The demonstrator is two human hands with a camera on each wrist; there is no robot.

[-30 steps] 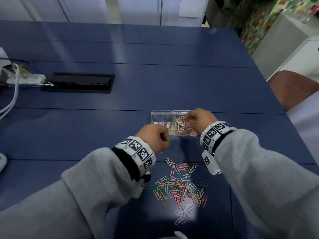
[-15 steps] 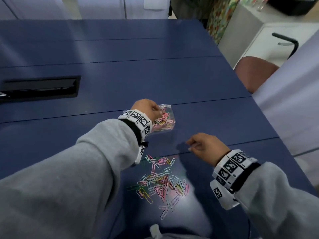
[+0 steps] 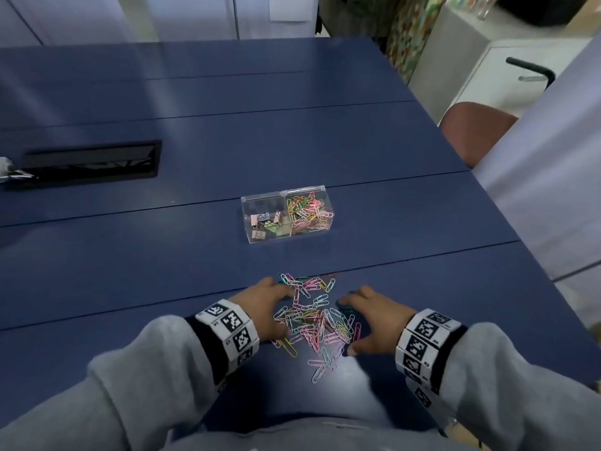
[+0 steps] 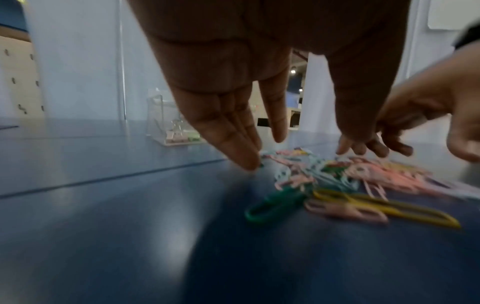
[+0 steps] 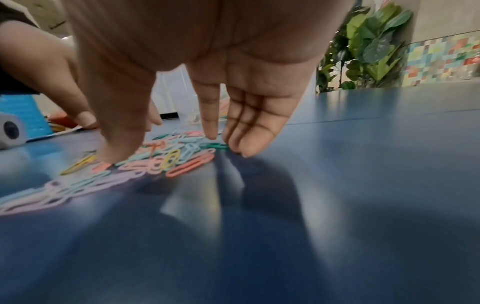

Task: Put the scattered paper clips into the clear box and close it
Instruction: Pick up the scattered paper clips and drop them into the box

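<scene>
A heap of coloured paper clips (image 3: 313, 320) lies on the blue table near me. My left hand (image 3: 263, 312) stands at the heap's left edge with straight fingers (image 4: 241, 152) touching the table beside the clips (image 4: 337, 185). My right hand (image 3: 370, 320) stands at the heap's right edge, fingers (image 5: 249, 133) straight and down on the table, its thumb on the clips (image 5: 161, 162). Neither hand holds anything. The clear box (image 3: 287, 218) stands beyond the heap, open on top; its right compartment holds many paper clips, its left one some binder clips.
A black cable slot (image 3: 91, 162) is set in the table at the far left. A brown chair (image 3: 471, 131) stands past the table's right edge. A plant (image 5: 369, 45) and a tiled wall are at the far right.
Both hands have left the box and come back towards me, down to either side of the heap. Their fingers have straightened. The box now stands alone.
</scene>
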